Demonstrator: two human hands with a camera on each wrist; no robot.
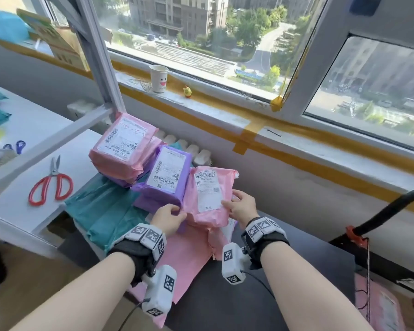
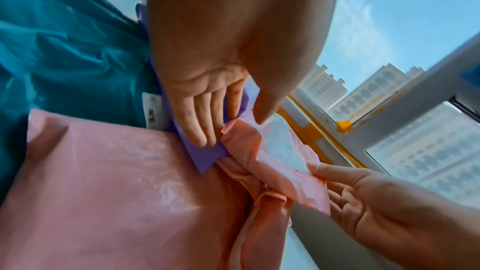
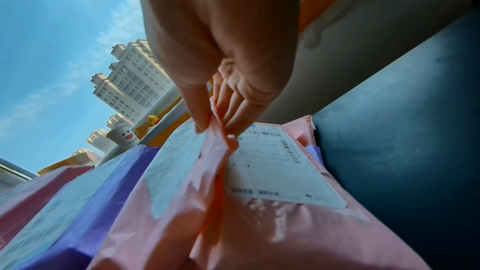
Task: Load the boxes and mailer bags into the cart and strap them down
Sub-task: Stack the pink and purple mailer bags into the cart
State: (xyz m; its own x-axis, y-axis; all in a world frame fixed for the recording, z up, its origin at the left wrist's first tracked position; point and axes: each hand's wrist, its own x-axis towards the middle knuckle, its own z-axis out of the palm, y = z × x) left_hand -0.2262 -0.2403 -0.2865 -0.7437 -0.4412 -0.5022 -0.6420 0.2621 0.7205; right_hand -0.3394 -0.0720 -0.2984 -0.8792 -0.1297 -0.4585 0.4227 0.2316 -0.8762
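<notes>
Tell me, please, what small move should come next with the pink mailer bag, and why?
Probably lower the pink mailer bag flat beside the purple parcel: the right hand pinches its edge, the left hand rests against the purple parcel.

A wide window (image 1: 225,39) is set along the far wall, and daylight is let in through it; apartment blocks (image 1: 177,13), trees and a road are seen outside. The grey sill (image 1: 225,111) is edged with yellow tape (image 1: 246,137). A paper cup (image 1: 158,78) and a small yellow toy chick (image 1: 187,91) are placed on the sill. A white table (image 1: 29,130) is positioned at the left, with red-handled scissors (image 1: 52,185) laid on it.
</notes>
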